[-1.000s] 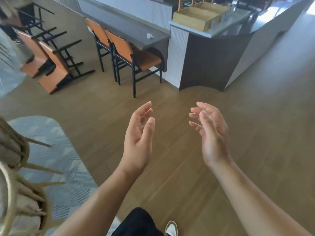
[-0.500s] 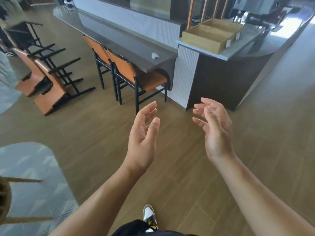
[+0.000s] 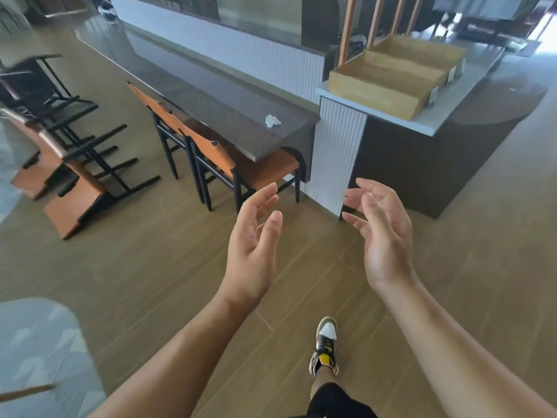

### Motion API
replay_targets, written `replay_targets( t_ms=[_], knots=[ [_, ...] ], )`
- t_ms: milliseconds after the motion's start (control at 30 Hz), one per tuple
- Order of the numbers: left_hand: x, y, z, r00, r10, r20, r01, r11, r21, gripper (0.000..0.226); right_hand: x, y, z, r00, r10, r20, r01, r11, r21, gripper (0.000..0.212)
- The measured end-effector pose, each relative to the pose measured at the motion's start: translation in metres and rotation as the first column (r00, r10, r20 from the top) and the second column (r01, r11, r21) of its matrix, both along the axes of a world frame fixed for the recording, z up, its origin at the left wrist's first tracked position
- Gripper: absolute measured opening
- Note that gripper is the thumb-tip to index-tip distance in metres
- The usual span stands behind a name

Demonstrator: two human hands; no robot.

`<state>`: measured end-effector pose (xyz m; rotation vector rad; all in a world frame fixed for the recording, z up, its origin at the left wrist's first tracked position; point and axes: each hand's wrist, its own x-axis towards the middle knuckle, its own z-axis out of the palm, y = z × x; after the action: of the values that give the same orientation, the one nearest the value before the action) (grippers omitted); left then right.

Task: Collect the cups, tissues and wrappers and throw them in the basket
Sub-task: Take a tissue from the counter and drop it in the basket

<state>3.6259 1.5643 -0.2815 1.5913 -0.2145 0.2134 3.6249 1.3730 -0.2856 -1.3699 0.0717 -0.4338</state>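
Observation:
A crumpled white tissue [image 3: 272, 121] lies near the right end of a long dark counter table [image 3: 211, 110], well ahead of me. My left hand [image 3: 251, 245] and my right hand [image 3: 381, 233] are held out in front over the wooden floor, palms facing each other, fingers relaxed and holding nothing. Both hands are far short of the tissue. No basket is in view.
Two orange chairs [image 3: 217, 155] stand tucked at the counter table. Toppled orange chairs [image 3: 63, 164] lie on the floor at left. A wooden tray box [image 3: 388, 76] sits on a raised white-and-dark counter [image 3: 422, 152] ahead right. A grey rug [image 3: 36, 351] covers the floor at lower left.
The counter, chairs and tissue have come closer and lower in view as I walk forward. A woven object at the left edge has left the view. Both hands stay empty.

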Motion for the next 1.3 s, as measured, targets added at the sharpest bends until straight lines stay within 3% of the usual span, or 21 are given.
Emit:
replay_targets(
  t_ms=[200, 367, 567, 967, 1133, 1300],
  knots=[
    [0.136, -0.047, 0.000, 0.998, 0.058, 0.000, -0.058, 0.998, -0.008, 0.052, 0.146, -0.048, 0.002, 0.997, 0.077, -0.021, -0.078, 0.996, -0.039, 0.025],
    [0.227, -0.074, 0.005, 0.994, 0.109, -0.004, -0.109, 0.994, -0.023, 0.052, 0.249, -0.073, 0.015, 0.991, 0.129, -0.026, -0.130, 0.991, -0.040, 0.037],
    [0.316, -0.080, -0.001, 0.988, 0.151, -0.036, -0.152, 0.988, -0.026, 0.042, 0.344, -0.080, 0.010, 0.985, 0.167, -0.040, -0.169, 0.984, -0.049, 0.025],
    [0.531, -0.038, -0.028, 0.988, 0.140, -0.067, -0.140, 0.990, 0.008, 0.043, 0.544, -0.038, -0.011, 0.988, 0.128, -0.091, -0.136, 0.986, -0.092, 0.034],
    [0.612, -0.015, -0.039, 0.990, 0.111, -0.085, -0.109, 0.994, 0.028, 0.043, 0.616, -0.006, -0.026, 0.983, 0.113, -0.148, -0.132, 0.984, -0.124, 0.024],
    [0.671, -0.005, -0.052, 0.986, 0.111, -0.121, -0.112, 0.994, -0.002, 0.051, 0.675, 0.010, -0.044, 0.976, 0.092, -0.199, -0.121, 0.983, -0.136, 0.027]
  ],
)
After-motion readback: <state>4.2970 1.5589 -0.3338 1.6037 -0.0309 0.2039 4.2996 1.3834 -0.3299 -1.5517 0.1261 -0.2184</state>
